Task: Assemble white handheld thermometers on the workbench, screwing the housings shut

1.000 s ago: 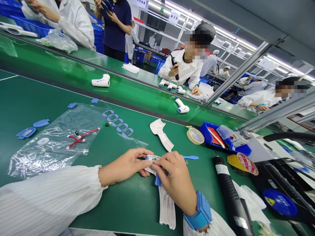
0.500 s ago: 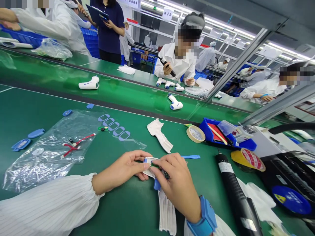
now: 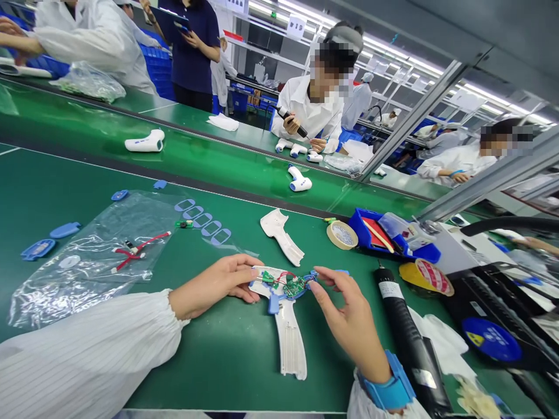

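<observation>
My left hand (image 3: 220,285) grips the left end of an open white thermometer-gun housing half (image 3: 292,343), whose handle points toward me on the green bench. Inside it lie a small green board (image 3: 268,279), red wires and a larger green circuit board (image 3: 294,285) in a blue end cover (image 3: 300,294). A blue trigger (image 3: 273,304) sits under the body. My right hand (image 3: 349,308) has thumb and forefinger closed on the cover's right edge. Beyond the hands lies another white housing half (image 3: 282,235).
A clear plastic bag (image 3: 105,250) with red-wired parts lies left, near blue covers (image 3: 38,249) and ring-shaped stickers (image 3: 203,220). To the right are a tape roll (image 3: 342,235), a blue bin (image 3: 371,237) and a black electric screwdriver (image 3: 406,326). A conveyor (image 3: 227,166) carries white thermometer guns (image 3: 300,179).
My right hand has moved right from over the housing to the blue cover's edge, uncovering the boards and wires. The thermometer guns on the conveyor have shifted left in view.
</observation>
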